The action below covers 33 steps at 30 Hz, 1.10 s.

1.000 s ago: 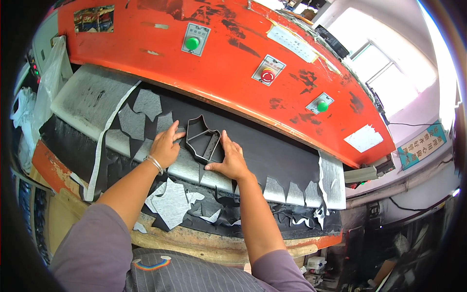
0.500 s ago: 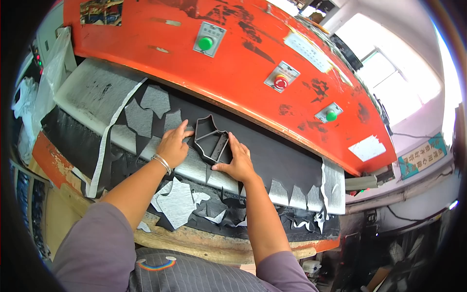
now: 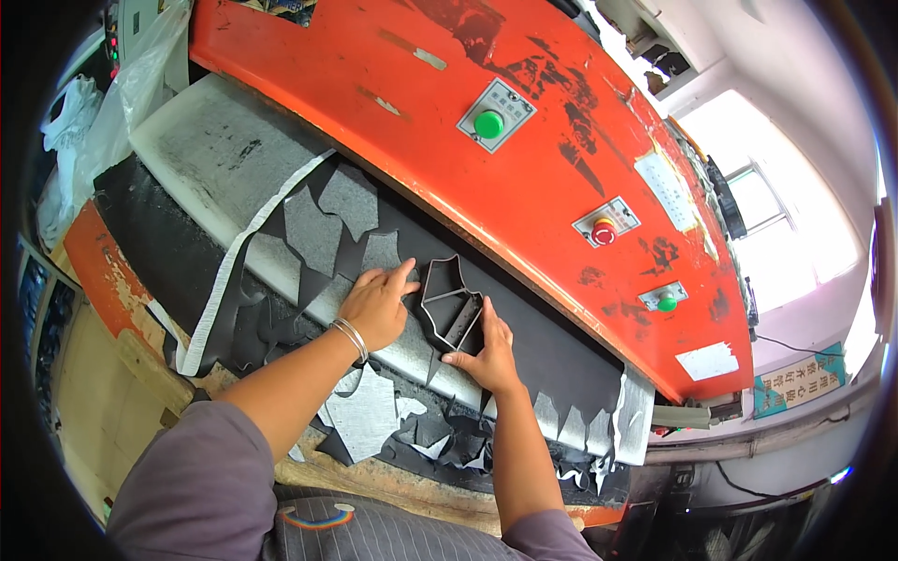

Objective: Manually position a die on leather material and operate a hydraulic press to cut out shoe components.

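Observation:
A dark metal cutting die (image 3: pixel 451 301), shaped like an irregular outline with inner crossbars, rests on a black sheet of material (image 3: pixel 552 348). My right hand (image 3: pixel 490 353) grips its right side, the fingers along the far side and the thumb at the near lower edge. Just left of the die, my left hand (image 3: pixel 376 309) lies over the sheet with its fingers stretched out and apart, holding nothing. Its fingertips are close to the die's left edge; whether they touch it I cannot tell. Grey cut shapes (image 3: pixel 314 230) and gaps show in the sheet to the left.
A red press beam (image 3: pixel 393 140) spans the far side, bearing green buttons (image 3: pixel 488 124) and a red knob (image 3: pixel 603 232). Under the sheet is a pale cutting board (image 3: pixel 210 154). Grey and black scraps (image 3: pixel 363 411) lie along the near edge, above a worn wooden ledge (image 3: pixel 393 484).
My view has turned, so the press, the sheet and both hands sit differently in the picture. The right hand keeps its hold on the die, and the left stays beside it.

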Motion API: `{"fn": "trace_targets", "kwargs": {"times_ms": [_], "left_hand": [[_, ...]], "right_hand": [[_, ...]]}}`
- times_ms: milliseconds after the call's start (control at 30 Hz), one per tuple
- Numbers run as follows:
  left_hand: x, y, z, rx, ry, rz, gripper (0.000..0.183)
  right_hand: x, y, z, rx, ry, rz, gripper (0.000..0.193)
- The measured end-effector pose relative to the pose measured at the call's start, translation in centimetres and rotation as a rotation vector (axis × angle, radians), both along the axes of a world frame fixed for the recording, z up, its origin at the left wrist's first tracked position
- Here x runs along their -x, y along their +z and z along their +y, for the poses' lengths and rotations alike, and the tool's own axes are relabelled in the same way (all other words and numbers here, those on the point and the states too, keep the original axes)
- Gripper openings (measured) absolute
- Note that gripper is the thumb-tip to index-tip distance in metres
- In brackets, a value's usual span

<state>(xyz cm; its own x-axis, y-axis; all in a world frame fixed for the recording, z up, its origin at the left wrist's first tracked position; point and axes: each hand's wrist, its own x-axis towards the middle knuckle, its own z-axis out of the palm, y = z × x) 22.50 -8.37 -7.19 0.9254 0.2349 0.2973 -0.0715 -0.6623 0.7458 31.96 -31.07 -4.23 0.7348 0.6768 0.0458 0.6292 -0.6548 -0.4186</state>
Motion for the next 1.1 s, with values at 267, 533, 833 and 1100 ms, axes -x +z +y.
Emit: {"fn": "trace_targets", "kwargs": {"times_ms": [267,533,833,1100], "left_hand": [[-0.6,0.3,0.0,-0.021,0.003,0.036,0.062],[1.8,4.0,-1.0,0.428,0.183,0.07,0.049],[2.6,18.6,-1.4,-0.045,0.252,-0.918,0.019],[9.1,19.6,-2.3,-0.129,0.07,-0.358,0.033]], "right_hand": [[-0.4,0.4,-0.2,-0.006,0.003,0.015,0.122],[3.3,2.0,-4.6,-0.519,-0.11,-0.088,0.106],[-1.4,18.9,-15.8,-0.967,-0.868,-1.129,0.062],[2.6,17.8,-17.3,-0.751,-0.921,-1.195,0.052]]}}
